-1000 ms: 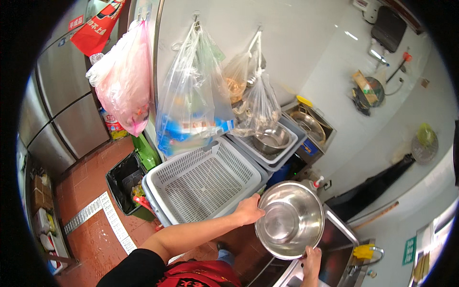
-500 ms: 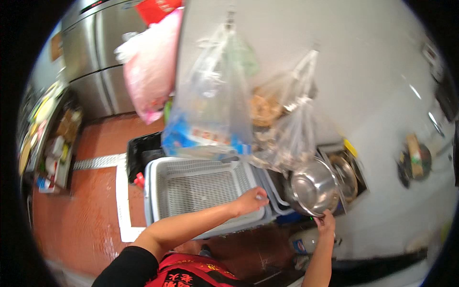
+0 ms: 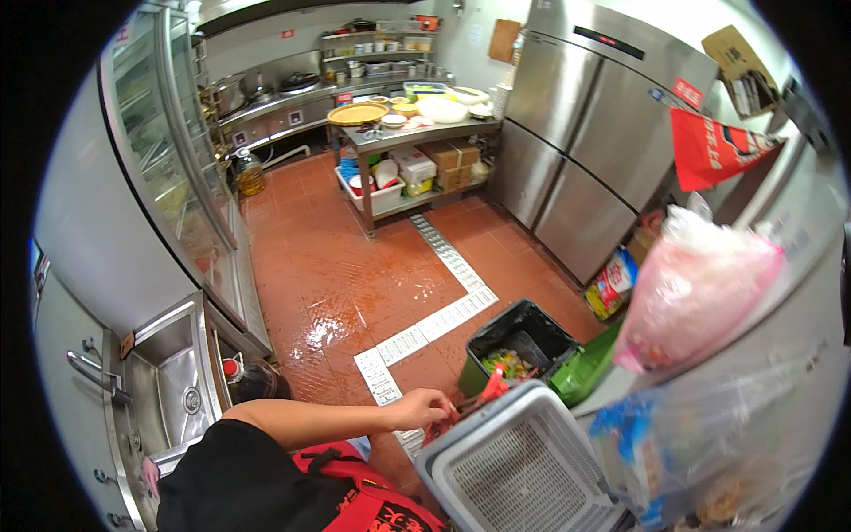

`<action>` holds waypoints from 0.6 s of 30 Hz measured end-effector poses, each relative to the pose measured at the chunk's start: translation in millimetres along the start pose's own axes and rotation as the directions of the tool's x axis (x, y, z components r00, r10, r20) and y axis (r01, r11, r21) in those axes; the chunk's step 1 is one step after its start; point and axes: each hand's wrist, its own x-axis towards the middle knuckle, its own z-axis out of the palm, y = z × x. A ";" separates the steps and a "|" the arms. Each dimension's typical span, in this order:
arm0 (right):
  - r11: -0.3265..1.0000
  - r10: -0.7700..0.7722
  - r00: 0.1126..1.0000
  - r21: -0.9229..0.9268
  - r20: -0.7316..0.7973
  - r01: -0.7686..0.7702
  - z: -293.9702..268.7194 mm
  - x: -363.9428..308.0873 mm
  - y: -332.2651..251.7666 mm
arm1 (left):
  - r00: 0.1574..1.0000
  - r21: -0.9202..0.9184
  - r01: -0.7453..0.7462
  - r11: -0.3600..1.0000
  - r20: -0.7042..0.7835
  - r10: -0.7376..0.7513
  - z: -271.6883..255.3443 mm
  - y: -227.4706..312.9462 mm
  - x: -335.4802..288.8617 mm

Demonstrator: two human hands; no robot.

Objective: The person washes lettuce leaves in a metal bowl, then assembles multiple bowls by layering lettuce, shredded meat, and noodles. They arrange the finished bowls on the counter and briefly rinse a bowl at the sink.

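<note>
My left hand [image 3: 420, 410] reaches out beside the near end of a grey basket [image 3: 523, 457] with a slotted bottom. Its fingers are curled together; what they hold, if anything, is too small to make out. Right by the fingertips, red material [image 3: 486, 390] hangs at the basket's rim. Just beyond stands a black-lined bin [image 3: 521, 321] with food scraps [image 3: 507, 363] inside. A green lid or flap [image 3: 585, 368] leans on the bin's right side. My right hand is out of view.
A steel sink [image 3: 168, 372] with a tap is at the left. Wet red floor tiles [image 3: 328, 266] and a drain strip [image 3: 417, 335] lie ahead. Beyond are a loaded worktable [image 3: 417, 133] and a steel fridge [image 3: 576, 115]. Plastic bags [image 3: 696, 288] hang at the right.
The view has swung left, bringing the sink and worktable in. My left hand has moved from over the basket toward the bin. My right hand and the metal bowl it held have left the view.
</note>
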 end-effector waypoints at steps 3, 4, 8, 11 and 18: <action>0.992 -0.092 0.968 -0.058 0.233 0.109 100.7 -9.1 -37.3 | 0.994 0.110 0.039 0.993 -0.107 -0.027 -53.9 -40.3 -2.7; 0.988 -0.112 0.948 -0.072 0.298 0.140 133.0 -12.8 -49.3 | 0.989 0.104 0.101 0.989 -0.115 -0.089 -71.9 -57.1 0.8; 0.962 -0.172 0.871 -0.112 0.460 0.249 257.5 -27.1 -90.7 | 0.972 0.128 0.147 0.981 -0.202 -0.119 -152.5 -104.1 17.4; 0.939 -0.195 0.869 -0.168 0.455 0.299 335.4 -24.6 -122.3 | 0.953 0.238 0.125 0.963 -0.298 -0.050 -225.5 -129.4 51.1; 0.885 -0.188 0.921 -0.349 0.341 0.310 468.8 -25.4 -176.1 | 0.886 0.202 0.236 0.950 -0.446 -0.126 -395.0 -145.2 108.0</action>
